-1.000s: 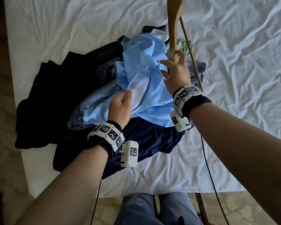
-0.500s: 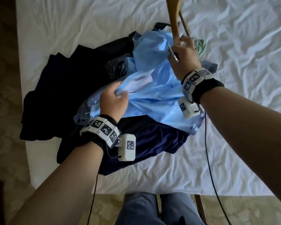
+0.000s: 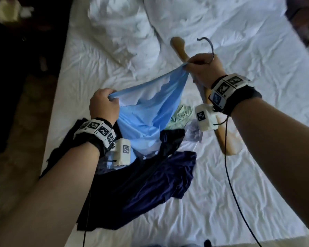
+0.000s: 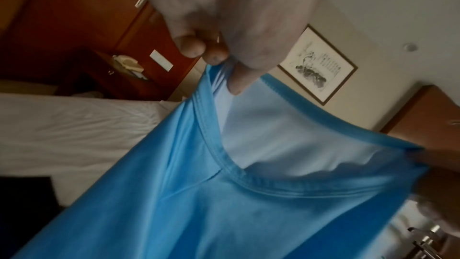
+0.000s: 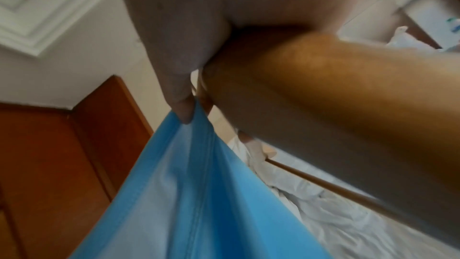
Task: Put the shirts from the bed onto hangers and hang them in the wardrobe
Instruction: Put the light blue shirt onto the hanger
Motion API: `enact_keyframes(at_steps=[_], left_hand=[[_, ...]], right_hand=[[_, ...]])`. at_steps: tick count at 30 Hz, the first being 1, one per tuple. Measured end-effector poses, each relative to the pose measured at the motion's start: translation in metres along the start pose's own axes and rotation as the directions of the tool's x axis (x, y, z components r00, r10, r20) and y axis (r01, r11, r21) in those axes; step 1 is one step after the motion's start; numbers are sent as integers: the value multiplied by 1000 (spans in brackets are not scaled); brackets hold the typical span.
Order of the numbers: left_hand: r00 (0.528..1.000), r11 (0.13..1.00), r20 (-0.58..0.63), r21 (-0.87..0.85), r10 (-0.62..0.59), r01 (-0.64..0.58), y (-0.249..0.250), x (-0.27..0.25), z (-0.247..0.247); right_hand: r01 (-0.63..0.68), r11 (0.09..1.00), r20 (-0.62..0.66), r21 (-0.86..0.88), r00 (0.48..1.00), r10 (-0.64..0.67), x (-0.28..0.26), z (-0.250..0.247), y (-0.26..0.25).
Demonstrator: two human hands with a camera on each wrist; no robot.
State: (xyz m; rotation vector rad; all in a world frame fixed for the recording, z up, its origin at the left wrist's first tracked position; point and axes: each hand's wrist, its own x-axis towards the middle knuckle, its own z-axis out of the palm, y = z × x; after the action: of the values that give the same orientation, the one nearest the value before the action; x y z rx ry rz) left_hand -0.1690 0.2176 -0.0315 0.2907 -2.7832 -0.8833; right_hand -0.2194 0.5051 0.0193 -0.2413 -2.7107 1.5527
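Note:
A light blue shirt (image 3: 146, 120) hangs above the bed, its neck opening stretched between both hands. My left hand (image 3: 103, 104) pinches the collar's left end; in the left wrist view the fingers (image 4: 199, 48) clamp the blue hem (image 4: 224, 166). My right hand (image 3: 202, 68) pinches the collar's right end and also grips a wooden hanger (image 3: 219, 131), whose metal hook (image 3: 210, 46) rises over the knuckles. In the right wrist view the hanger (image 5: 323, 90) lies across the palm beside the shirt (image 5: 199, 194).
A dark navy shirt (image 3: 155, 189) and other dark clothes lie on the white bed sheet (image 3: 257, 175) below my hands. A pale green garment (image 3: 181, 116) peeks out behind the blue shirt. Rumpled bedding (image 3: 125, 29) lies farther back. Dark floor runs along the bed's left.
Both hands have lifted the blue shirt off the pile and pulled its neck opening wide. The right hand with the hanger now also pinches the collar.

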Motion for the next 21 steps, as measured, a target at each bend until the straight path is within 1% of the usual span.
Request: enact_keyframes(at_steps=[2,6,9,11,12,13,14,15,16,17,18,19,21], left_hand=[[1000,1000,-19,26,17,-17,19,6,-24],[999,995,17,93,45,-46,50,12,-64],[995,994,101,111,9,-20,63,13,-90],[984,992,172,124,-40,19,72,12,-106],[978,996,196,78,-65,51,76,12,-112],[968,993,231,-39,-101,113,82,11,-117],[948,954,288,-222,-134,203,90,8,-123],[921,863,361,-408,-147,298,100,4,-127],[899,744,417,-558,-131,367,109,-1,-134],[891,636,442,-659,-102,400,119,-4,-140],[888,549,453,-724,-78,417,127,-6,-144],[892,487,448,-768,-54,416,135,-8,-150],[894,425,447,-805,-25,415,147,-10,-159]], right_hand=[[14,999,-84,49,996,-10,-9,-21,-34],[57,994,-187,91,982,-39,-33,-60,-94],[59,994,-279,92,960,-31,-45,-88,-125],[74,994,-331,77,942,-45,-53,-104,-141],[81,995,-355,65,933,-53,-57,-111,-147],[78,996,-373,48,926,-55,-61,-117,-150],[75,997,-385,35,921,-56,-66,-121,-152],[61,998,-395,31,917,-44,-72,-124,-152],[38,999,-400,28,916,-24,-78,-127,-150],[18,999,-395,33,919,-3,-83,-129,-148],[-3,999,-385,44,923,19,-86,-131,-142],[-15,998,-376,56,926,34,-91,-133,-139],[-30,998,-360,55,932,48,-102,-136,-129]])
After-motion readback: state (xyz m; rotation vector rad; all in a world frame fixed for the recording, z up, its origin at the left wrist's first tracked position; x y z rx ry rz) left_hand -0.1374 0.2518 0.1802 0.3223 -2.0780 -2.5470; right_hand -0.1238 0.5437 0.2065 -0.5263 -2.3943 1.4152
